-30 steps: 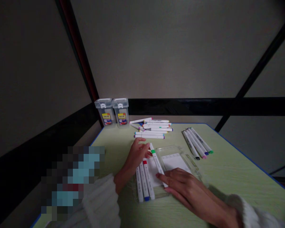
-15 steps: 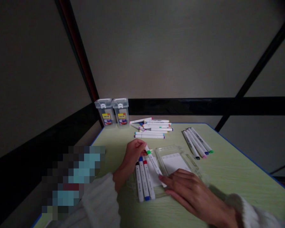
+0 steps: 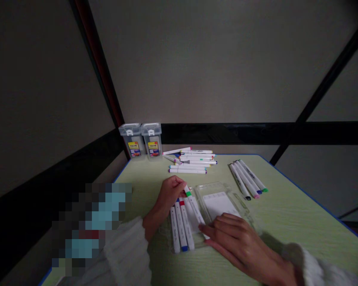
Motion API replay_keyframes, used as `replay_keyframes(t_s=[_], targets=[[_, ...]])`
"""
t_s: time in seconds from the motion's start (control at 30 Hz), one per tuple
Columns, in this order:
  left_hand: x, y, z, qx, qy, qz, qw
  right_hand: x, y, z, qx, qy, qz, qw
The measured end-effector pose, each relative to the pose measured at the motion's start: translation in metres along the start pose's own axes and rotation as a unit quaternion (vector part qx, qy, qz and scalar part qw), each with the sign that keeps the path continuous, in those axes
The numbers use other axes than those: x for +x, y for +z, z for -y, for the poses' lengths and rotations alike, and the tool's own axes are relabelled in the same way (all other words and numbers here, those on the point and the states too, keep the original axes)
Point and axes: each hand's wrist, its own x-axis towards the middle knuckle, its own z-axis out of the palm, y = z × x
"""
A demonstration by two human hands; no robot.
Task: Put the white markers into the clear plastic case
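Observation:
A white marker with a green band (image 3: 196,209) slants between my two hands, above the open clear plastic case (image 3: 210,186). My left hand (image 3: 170,194) pinches its far end. At the near end, my right hand (image 3: 237,240) has thumb and fingers closed around it. Side by side in the left half of the case lie a white marker (image 3: 175,230), a marker with a blue end (image 3: 181,228) and a marker with a red band (image 3: 187,226). A white paper insert (image 3: 220,204) shows in the case's right half.
Two lidded clear boxes (image 3: 151,141) stand at the back left. Beside them several thin markers (image 3: 193,161) lie in a loose pile. A row of several thicker markers (image 3: 247,180) rests on the right of the table (image 3: 289,198). A wall closes off the back.
The green-banded marker has shifted slightly to the right and toward me, closer to the red-banded one. Both hands moved a little with it and keep their hold.

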Motion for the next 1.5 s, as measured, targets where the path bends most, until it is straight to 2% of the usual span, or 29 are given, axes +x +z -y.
replay_keyframes(t_s=[0.1,0.23,0.4,0.63,0.87,1.5], targets=[[0.003,-0.003,0.0,0.083,0.032,0.001,0.996,0.0,0.002,0.001,0.001,0.006,0.001,1.0],[0.007,-0.008,0.001,0.221,0.095,-0.011,0.971,0.0,0.005,0.004,-0.001,0.018,0.015,1.0],[0.008,-0.011,0.001,0.299,0.116,-0.018,0.947,0.0,0.008,0.006,0.012,0.054,0.05,0.997],[0.012,-0.014,0.007,0.318,0.114,-0.019,0.941,0.0,0.012,0.005,0.033,0.085,0.096,0.991],[0.013,-0.014,0.009,0.312,0.1,0.01,0.945,0.002,0.013,0.006,0.046,0.108,0.13,0.985],[0.014,-0.014,0.012,0.295,0.091,0.021,0.951,0.004,0.011,0.008,0.048,0.107,0.145,0.982]])
